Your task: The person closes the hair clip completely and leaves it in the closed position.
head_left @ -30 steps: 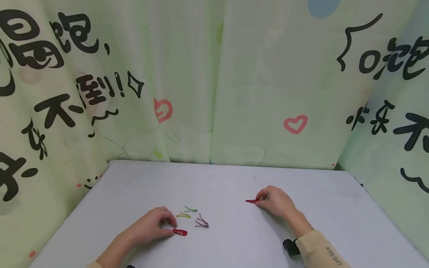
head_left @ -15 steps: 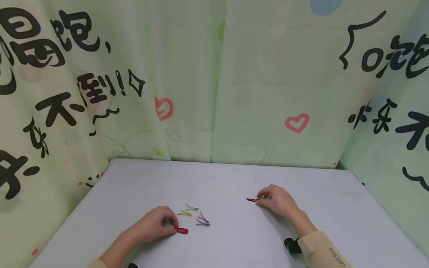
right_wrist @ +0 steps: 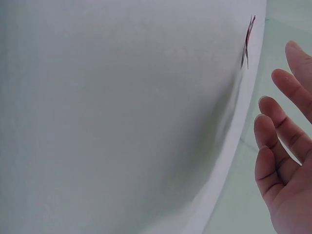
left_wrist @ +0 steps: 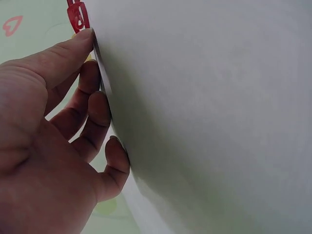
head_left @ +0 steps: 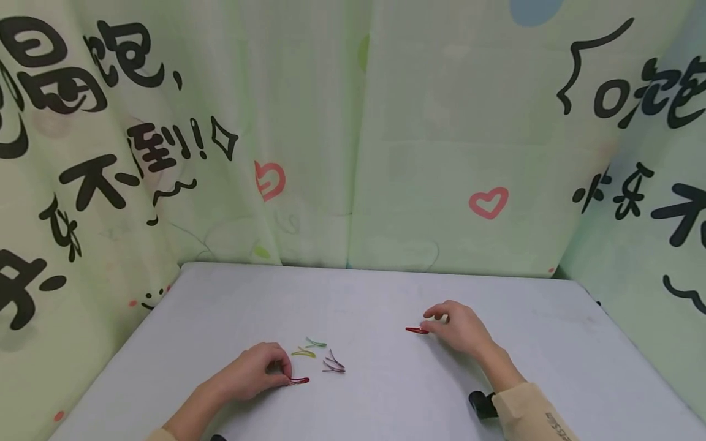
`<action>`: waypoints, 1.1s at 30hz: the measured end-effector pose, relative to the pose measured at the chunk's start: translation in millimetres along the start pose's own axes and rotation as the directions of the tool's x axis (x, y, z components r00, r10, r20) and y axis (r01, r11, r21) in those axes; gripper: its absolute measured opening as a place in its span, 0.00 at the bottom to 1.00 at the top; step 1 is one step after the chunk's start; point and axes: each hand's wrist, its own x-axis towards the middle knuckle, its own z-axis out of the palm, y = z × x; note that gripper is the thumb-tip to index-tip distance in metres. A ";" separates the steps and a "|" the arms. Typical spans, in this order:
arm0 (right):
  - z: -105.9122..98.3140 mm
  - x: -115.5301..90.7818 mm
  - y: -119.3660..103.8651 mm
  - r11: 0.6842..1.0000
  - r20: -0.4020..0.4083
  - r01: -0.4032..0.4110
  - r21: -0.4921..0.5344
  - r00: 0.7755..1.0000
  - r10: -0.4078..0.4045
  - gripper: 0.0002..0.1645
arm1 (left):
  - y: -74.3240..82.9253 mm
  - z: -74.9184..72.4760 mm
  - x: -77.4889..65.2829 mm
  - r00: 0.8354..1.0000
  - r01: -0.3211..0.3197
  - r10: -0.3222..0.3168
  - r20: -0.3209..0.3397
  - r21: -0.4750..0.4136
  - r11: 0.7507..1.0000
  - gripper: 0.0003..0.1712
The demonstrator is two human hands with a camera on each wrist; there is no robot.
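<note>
My left hand (head_left: 256, 370) pinches one end of a red snap hair clip (head_left: 299, 381) between thumb and forefinger, low over the white table. In the left wrist view this red hair clip (left_wrist: 78, 17) sticks out past the thumb tip, showing a cutout in its body. Farther right, my right hand (head_left: 458, 327) has its fingers spread apart beside a second red hair clip (head_left: 416, 331) on the table. In the right wrist view the fingers of my right hand (right_wrist: 287, 141) are loosely bent, with nothing between them.
Between the hands lie a green hair clip (head_left: 315, 343), a yellow hair clip (head_left: 303, 352) and purple hair clips (head_left: 333, 364), their legs spread. A printed green curtain (head_left: 413, 153) surrounds the white table (head_left: 375, 306) at the back and sides.
My right thumb and forefinger have parted and let go of the second red clip. The left hand's clip has turned from its flat face to its edge.
</note>
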 end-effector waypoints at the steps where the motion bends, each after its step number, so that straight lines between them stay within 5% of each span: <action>1: -0.6 0.0 -0.3 1.000 -0.002 0.003 0.002 1.000 -0.003 0.11 | -0.1 -0.1 -0.2 1.000 -0.001 0.001 0.003 -0.007 1.000 0.09; 12: -9.6 -4.5 -9.8 1.000 -0.026 0.020 0.012 0.999 -0.020 0.16 | 9.1 -1.7 5.6 1.000 0.007 -0.008 -0.012 -0.121 0.993 0.05; 22: -14.7 -9.1 -20.3 0.996 -0.062 0.070 0.048 0.996 -0.067 0.18 | 31.5 -2.7 19.5 0.992 -0.048 0.028 -0.120 -0.170 0.984 0.03; 33: -17.2 -17.1 -37.8 0.987 -0.095 0.114 0.115 0.990 -0.103 0.16 | 50.4 2.9 35.7 0.977 -0.041 -0.006 -0.215 -0.213 0.976 0.04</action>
